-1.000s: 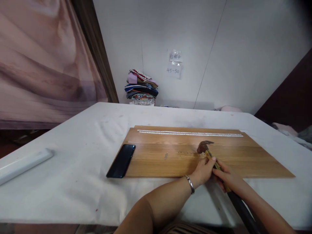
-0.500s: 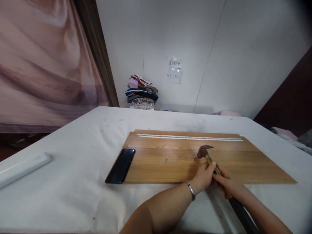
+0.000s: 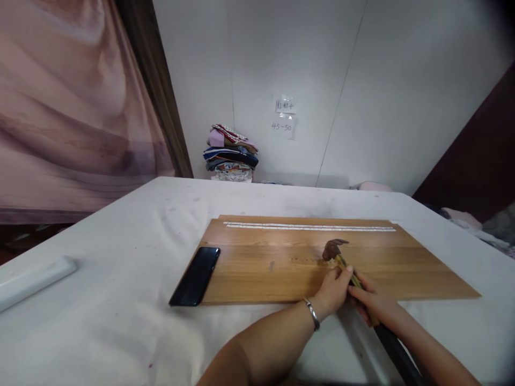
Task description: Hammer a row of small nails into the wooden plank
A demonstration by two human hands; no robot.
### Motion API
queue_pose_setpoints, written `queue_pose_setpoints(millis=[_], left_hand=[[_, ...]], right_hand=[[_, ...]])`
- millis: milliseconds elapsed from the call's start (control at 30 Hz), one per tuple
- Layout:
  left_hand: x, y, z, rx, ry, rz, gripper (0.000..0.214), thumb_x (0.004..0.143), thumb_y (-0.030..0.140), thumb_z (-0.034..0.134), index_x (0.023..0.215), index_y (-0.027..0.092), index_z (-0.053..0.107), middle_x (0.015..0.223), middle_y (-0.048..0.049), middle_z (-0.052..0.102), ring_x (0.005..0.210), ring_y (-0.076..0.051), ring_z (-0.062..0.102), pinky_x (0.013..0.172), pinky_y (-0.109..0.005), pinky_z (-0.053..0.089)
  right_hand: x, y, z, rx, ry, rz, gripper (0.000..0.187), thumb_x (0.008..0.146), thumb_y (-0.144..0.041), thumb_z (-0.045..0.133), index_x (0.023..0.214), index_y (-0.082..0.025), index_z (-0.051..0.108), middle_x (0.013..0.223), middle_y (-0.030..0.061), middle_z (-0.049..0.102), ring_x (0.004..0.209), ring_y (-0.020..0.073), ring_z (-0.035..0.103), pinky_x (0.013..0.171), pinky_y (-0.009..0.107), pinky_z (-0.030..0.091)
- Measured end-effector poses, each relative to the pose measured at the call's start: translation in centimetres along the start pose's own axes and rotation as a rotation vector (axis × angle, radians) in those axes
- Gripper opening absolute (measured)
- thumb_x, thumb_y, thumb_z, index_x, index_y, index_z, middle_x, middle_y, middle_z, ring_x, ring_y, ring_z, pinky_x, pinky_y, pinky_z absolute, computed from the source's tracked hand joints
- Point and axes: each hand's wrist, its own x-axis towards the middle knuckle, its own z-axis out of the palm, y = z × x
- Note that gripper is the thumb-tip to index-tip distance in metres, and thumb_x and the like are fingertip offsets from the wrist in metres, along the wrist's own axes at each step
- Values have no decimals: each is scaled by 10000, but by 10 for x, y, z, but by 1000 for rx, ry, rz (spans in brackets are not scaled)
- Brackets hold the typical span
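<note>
A claw hammer (image 3: 333,250) with a rusty brown head and a wooden handle lies slanted over the wooden board (image 3: 249,281), its head low near the board's middle. My right hand (image 3: 372,299) is wrapped round the handle, and the dark lower end runs back under my forearm. Close behind the head, my left hand (image 3: 335,289) is closed with its thumb along the handle; its other fingers are mostly hidden. Left of the hammer head runs a short row of small dark marks (image 3: 300,259). A few thin nails (image 3: 272,265) lie loose farther left.
A black phone (image 3: 196,276) rests on the board's left end. Two white printed strips (image 3: 309,228) run along its far edge. The board lies on a white-covered table (image 3: 120,279). A white rounded object (image 3: 36,281) is at far left; folded clothes (image 3: 231,153) are stacked behind.
The whole view has shifted slightly, so things appear a little farther left. Both hands and the hammer keep nearly the same pose over the board.
</note>
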Motion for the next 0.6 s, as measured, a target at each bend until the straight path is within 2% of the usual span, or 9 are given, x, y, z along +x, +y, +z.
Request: queue_pose_setpoints(millis=[300, 600], left_hand=[[-3, 6, -1, 86, 12, 33, 340, 914, 442, 472, 882, 133, 610, 834, -44, 629, 794, -162, 557, 813, -315, 468], [0, 4, -3, 62, -18, 25, 436, 886, 561, 466, 858, 143, 589, 765, -29, 598, 716, -152, 535, 731, -307, 470]], right_hand=[[-5, -2, 3, 23, 10, -34, 569, 783, -443, 535, 1272, -167, 445, 489, -101, 448, 318, 85, 408, 313, 191, 334], [-3, -11, 0, 16, -17, 6, 528, 768, -417, 525, 1227, -169, 449, 508, -104, 480, 317, 90, 425, 313, 205, 364]])
